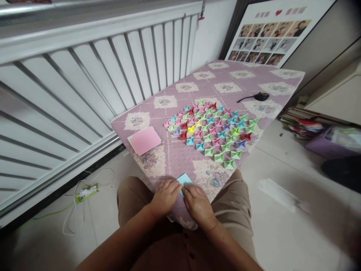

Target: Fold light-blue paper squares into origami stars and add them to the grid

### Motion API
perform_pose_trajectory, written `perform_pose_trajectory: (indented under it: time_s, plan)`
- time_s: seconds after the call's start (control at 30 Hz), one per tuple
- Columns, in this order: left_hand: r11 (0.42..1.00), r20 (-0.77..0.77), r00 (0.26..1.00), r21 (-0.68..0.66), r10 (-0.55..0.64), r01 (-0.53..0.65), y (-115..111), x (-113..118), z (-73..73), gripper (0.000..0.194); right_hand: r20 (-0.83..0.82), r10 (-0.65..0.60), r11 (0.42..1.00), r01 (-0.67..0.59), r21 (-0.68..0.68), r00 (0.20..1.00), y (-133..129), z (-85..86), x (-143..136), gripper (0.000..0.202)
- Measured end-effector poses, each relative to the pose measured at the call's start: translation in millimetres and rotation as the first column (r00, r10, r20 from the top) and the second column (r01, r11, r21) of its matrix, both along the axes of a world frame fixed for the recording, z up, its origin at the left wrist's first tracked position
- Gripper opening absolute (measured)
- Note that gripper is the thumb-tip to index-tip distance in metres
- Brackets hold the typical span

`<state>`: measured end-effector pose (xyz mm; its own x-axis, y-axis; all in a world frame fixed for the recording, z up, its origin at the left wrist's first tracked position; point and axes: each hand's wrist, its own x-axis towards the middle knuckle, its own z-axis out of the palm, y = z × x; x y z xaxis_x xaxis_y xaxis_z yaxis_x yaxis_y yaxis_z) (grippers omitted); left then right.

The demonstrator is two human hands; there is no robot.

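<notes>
A light blue piece of paper (185, 179) lies at the near end of the table, partly covered by my fingers. My left hand (166, 197) grips its left edge with the fingers drawn together. From the right, my right hand (198, 203) presses on the same paper, fingers close together and thumb side hidden. Beyond them, several small folded paper shapes (210, 130) in green, blue, pink, red, yellow and purple stand in slanting rows. A stack of paper sheets (145, 141) with a pink one on top rests to the left.
A patterned purple tablecloth (180, 150) covers the table. A black computer mouse (261, 96) lies at the far right. A white radiator (113, 71) runs along the left side. A photo board (267, 35) leans at the back. A power strip (87, 192) with cables sits on the floor.
</notes>
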<state>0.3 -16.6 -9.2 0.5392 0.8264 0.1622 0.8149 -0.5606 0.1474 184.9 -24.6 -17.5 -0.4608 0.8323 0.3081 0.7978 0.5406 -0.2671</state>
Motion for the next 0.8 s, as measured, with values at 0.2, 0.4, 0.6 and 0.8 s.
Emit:
perform_pose_trajectory:
  time_s: [0.2,0.4,0.6,0.8]
  plan:
    - [0.999,0.072,0.997,0.015,0.041,-0.042,-12,11,-13.2,0.036,-0.014,-0.015,1.000,0.015,-0.007,1.000,-4,-2.3,7,0.030]
    - [0.999,0.058,0.998,-0.017,0.035,-0.034,-13,11,-3.4,0.035,-0.018,-0.090,0.996,0.090,0.000,0.996,-12,0.8,33,0.029]
    - [0.994,0.031,0.999,-0.111,0.027,-0.023,-13,11,-0.7,0.042,-0.080,-0.208,0.976,0.201,-0.084,0.975,2,8.8,42,0.021]
    - [0.986,0.004,1.000,-0.164,0.020,-0.019,-13,11,5.0,0.046,-0.103,-0.252,0.945,0.222,-0.240,0.962,31,16.9,22,0.028]
